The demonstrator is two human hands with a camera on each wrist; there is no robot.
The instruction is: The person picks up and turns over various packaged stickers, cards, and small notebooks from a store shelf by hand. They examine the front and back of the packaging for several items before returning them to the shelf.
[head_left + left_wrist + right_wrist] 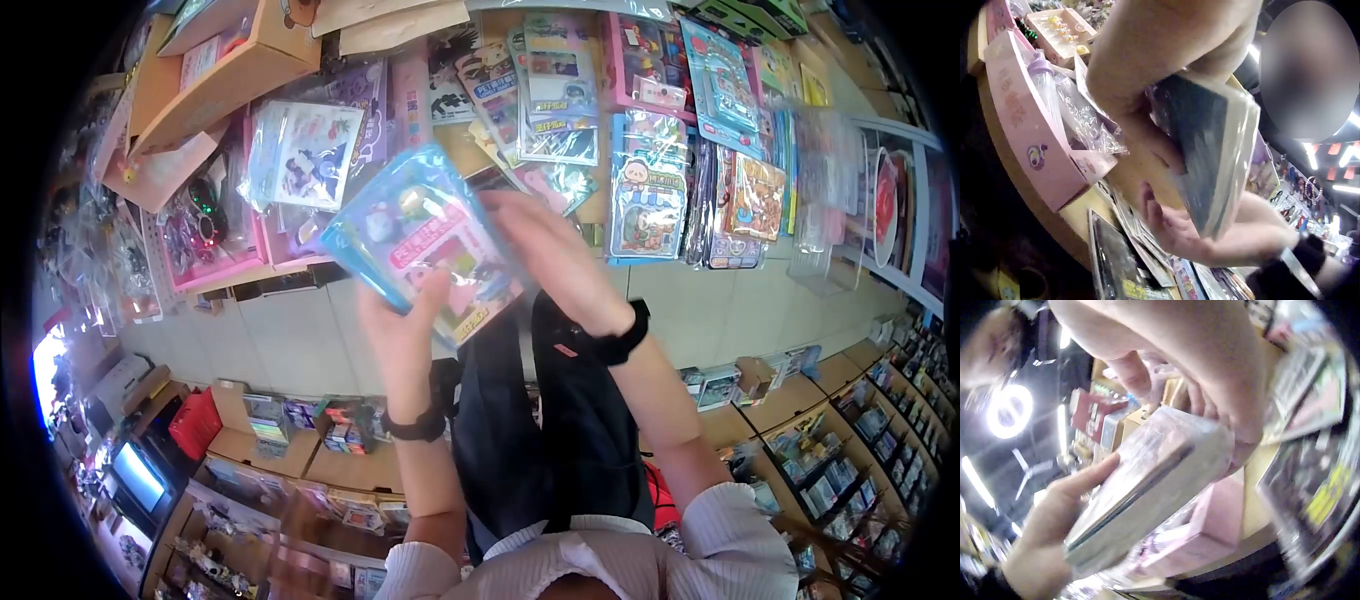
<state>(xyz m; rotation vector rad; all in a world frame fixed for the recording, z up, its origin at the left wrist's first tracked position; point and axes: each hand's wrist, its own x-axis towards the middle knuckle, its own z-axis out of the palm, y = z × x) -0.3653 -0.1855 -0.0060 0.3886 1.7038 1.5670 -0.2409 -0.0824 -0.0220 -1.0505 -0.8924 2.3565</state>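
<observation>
A thick stack of plastic-wrapped packets (430, 240), with a pink and blue cartoon print on top, is held tilted over the aisle in front of the display. My left hand (398, 325) grips its lower left side, thumb over the printed face. That thumb also shows on the wrapped face of the stack (1141, 469) in the right wrist view. At the right-hand edge is my right hand (555, 255), blurred, its fingers extended along the packets. In the left wrist view the right hand (1210, 240) has its palm turned up beside the stack's end, fingers loosely bent.
Cartoon packets (650, 185) and several flat cards (555, 90) lie on the display. A pink box (215, 245) with small trinkets and a cardboard box (225, 85) stand at left. Clear plastic bins (830, 190) are at right; stocked shelves (820, 460) lie behind the person.
</observation>
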